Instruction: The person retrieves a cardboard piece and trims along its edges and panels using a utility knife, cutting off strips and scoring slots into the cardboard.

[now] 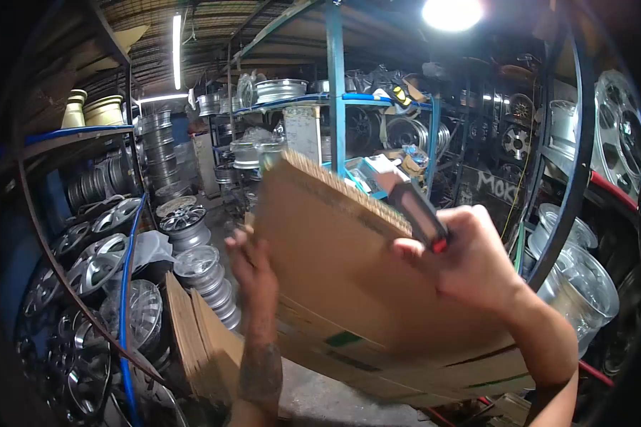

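Observation:
A stack of cardboard sheets [363,263] stands tilted in front of me, its layered edge on top. At its left side is my left hand [253,267], slightly blurred, with its fingers against the edge of the cardboard. My right hand [470,252] is closed around a utility knife [419,211] with a dark body and a red part near the thumb. The knife is over the top right edge of the stack, and whether its blade touches the cardboard cannot be made out.
More folded cardboard [192,334] leans at the lower left. Racks of wheel rims [103,260] line the left side, with stacked rims [205,274] on the floor. A blue metal post [335,78] rises ahead. Wrapped rims [577,277] stand at the right.

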Motion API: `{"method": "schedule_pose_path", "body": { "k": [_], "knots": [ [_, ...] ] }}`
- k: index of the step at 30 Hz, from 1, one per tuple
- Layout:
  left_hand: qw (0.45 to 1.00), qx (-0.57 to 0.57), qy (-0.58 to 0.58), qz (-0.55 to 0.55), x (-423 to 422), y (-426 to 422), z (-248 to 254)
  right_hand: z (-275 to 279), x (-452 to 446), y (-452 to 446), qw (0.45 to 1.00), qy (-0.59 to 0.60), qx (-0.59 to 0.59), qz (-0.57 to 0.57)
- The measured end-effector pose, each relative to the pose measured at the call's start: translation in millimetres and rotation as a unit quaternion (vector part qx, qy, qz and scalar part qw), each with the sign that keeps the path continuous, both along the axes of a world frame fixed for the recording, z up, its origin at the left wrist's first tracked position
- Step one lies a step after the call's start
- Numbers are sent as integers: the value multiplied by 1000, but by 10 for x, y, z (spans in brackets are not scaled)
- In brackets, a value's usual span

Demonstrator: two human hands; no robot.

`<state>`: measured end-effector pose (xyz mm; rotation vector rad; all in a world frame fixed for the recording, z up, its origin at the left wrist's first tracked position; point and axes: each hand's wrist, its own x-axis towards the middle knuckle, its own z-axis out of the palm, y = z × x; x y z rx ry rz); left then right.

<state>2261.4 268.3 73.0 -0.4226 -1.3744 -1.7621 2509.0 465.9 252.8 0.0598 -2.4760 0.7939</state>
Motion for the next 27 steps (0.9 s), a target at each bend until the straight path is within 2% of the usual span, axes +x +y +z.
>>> {"method": "schedule_pose_path", "body": {
  "k": [1, 4, 6, 7, 8, 9, 10, 11, 12, 13, 17, 19, 20, 22, 24, 25, 27],
  "knots": [
    [999, 38, 28, 2, -131, -158, 261, 120, -10, -163, 999, -24, -26, -11],
    [997, -16, 70, 26, -115, -417, 907, -20, 58, -371, 996, 72, -37, 30],
    [947, -154, 236, 155, -34, -458, 1099, -452, 88, -319, 990, 112, -88, 23],
    [900, -202, 319, 217, 11, -480, 1194, -719, 162, -392, 976, 100, -194, 4],
    [902, -221, 321, 188, 139, -451, 1169, -1068, 153, -324, 980, 93, -175, -22],
    [903, -242, 320, 156, 266, -428, 1059, -1344, 171, -450, 941, 33, -325, -84],
    [897, -265, 322, 149, 302, -419, 919, -2005, 19, -315, 927, 63, -364, -65],
    [890, -289, 325, 140, 311, -395, 770, -2352, -87, -345, 926, 123, -356, -25],
    [887, -294, 327, 143, 323, -377, 620, -2810, -225, -321, 896, 158, -414, 22],
    [877, -308, 336, 153, 230, -374, 394, -3033, -312, -263, 949, 126, -288, 6],
    [876, -375, 273, 135, 334, -555, -322, -3626, -480, -462, 949, 133, -234, 164],
    [881, -402, 222, 115, 438, -668, -798, -4168, -429, -568, 965, 89, -137, 205],
    [887, -409, 184, 108, 502, -705, -1126, -4275, -407, -723, 955, 94, -187, 212],
    [898, -406, 111, 127, 846, -609, -1596, -4970, -333, -728, 918, 38, -210, 335],
    [916, -385, 57, 102, 1026, -480, -2102, -5310, -219, -714, 889, -38, -218, 400],
    [925, -369, 24, 83, 1108, -388, -2275, -5630, -221, -654, 887, -44, -180, 422],
    [912, -405, -57, 40, 1251, -311, -2445, -5975, -305, -526, 869, -92, -121, 472]
  ]
}}
